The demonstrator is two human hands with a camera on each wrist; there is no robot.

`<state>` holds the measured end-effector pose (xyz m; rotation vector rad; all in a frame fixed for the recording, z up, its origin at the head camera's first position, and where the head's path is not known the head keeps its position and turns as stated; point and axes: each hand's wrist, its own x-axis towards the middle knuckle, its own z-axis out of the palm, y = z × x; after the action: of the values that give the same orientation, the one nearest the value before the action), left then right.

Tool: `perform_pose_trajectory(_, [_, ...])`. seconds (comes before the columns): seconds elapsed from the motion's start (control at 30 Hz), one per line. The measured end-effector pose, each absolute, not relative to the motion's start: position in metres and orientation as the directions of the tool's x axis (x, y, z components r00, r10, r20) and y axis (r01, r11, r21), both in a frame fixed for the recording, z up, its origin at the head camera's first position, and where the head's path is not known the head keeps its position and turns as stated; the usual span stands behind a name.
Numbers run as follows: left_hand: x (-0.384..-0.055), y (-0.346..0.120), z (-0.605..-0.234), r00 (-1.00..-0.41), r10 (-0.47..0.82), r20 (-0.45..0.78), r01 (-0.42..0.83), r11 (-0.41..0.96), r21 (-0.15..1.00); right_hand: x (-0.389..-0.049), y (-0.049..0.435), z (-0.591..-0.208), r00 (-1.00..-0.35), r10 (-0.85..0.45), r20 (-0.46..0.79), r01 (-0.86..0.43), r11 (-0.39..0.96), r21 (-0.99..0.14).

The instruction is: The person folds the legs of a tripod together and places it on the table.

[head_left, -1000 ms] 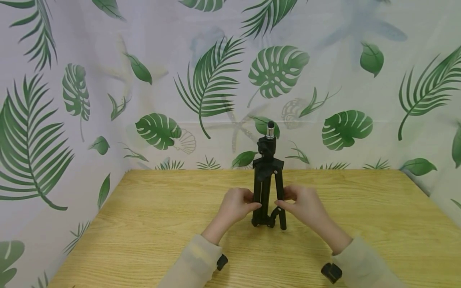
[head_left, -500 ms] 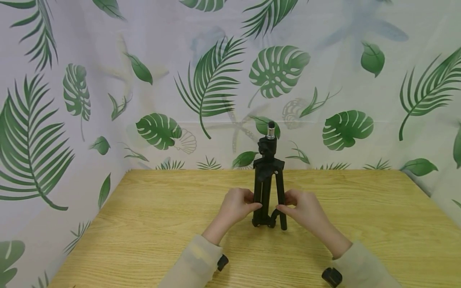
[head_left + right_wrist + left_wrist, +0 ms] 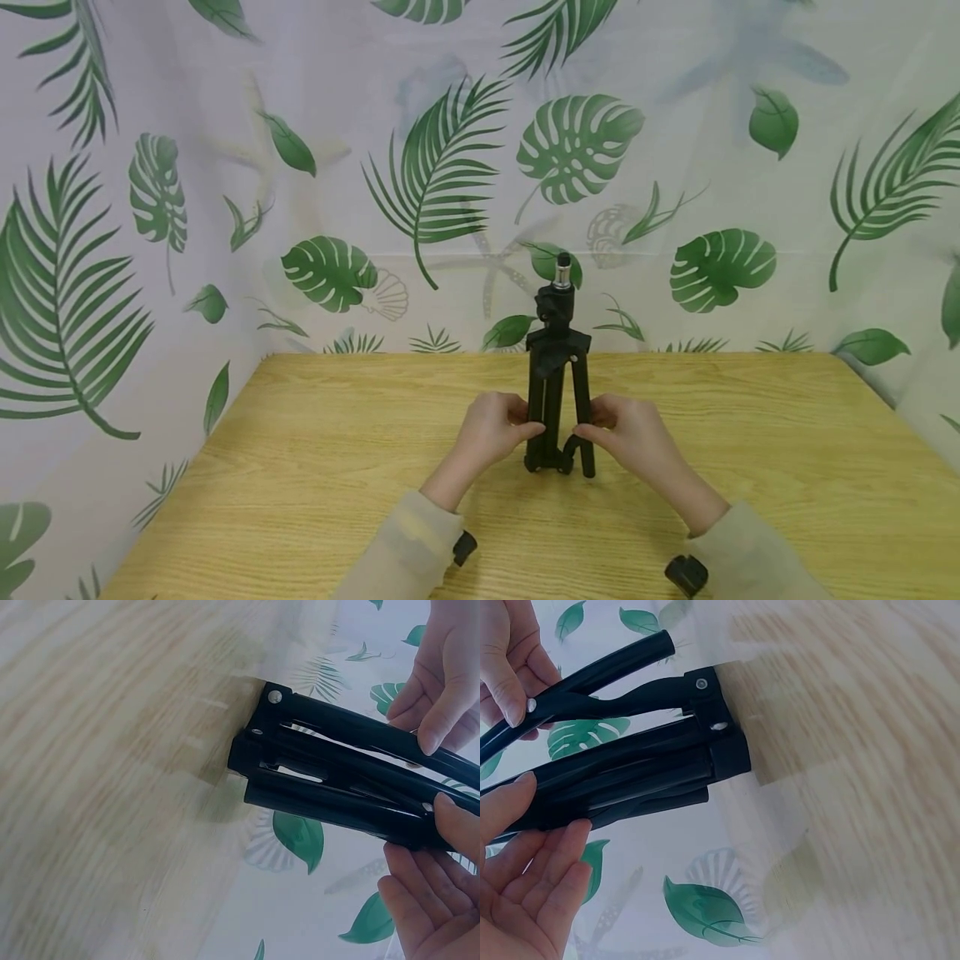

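Observation:
A black folding tripod stand (image 3: 557,343) with a silver, black-tipped stud on top stands upright over the table in the head view. My left hand (image 3: 491,423) pinches its left legs between thumb and fingers. On the other side my right hand (image 3: 632,429) pinches the right leg (image 3: 582,387), which angles a little away from the rest. A short brace joins that leg to the hub at the bottom. The left wrist view shows the leg tube (image 3: 634,660) apart from the bundled legs. In the right wrist view, the thumb (image 3: 456,825) lies by a rivet.
A wooden table (image 3: 360,433) spreads under the stand and both arms. Behind it hangs a leaf-printed cloth (image 3: 465,308), close to the table's back edge. Small black devices (image 3: 686,575) are at both sleeves.
My right thumb has shifted slightly down the leg and now covers the brace joint. The left hand and the tripod stand have hardly moved.

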<state>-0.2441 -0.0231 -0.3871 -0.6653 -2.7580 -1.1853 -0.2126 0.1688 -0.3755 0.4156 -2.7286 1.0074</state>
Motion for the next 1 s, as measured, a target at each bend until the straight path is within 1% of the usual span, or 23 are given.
perform_pose_trajectory(0.37, [-0.2440, -0.0241, -0.3881, -0.904, 0.363, 0.225, 0.414, 0.611, 0.675, -0.2158, 0.1661, -0.3807, -0.927, -0.188, 0.323, -0.355, 0.714, -0.603])
perform_pose_trajectory(1.0, [-0.2442, -0.0234, -0.3884, -0.904, 0.364, 0.223, 0.411, 0.601, 0.686, -0.2178, 0.1614, -0.3790, -0.934, -0.172, 0.313, -0.337, 0.715, -0.612])
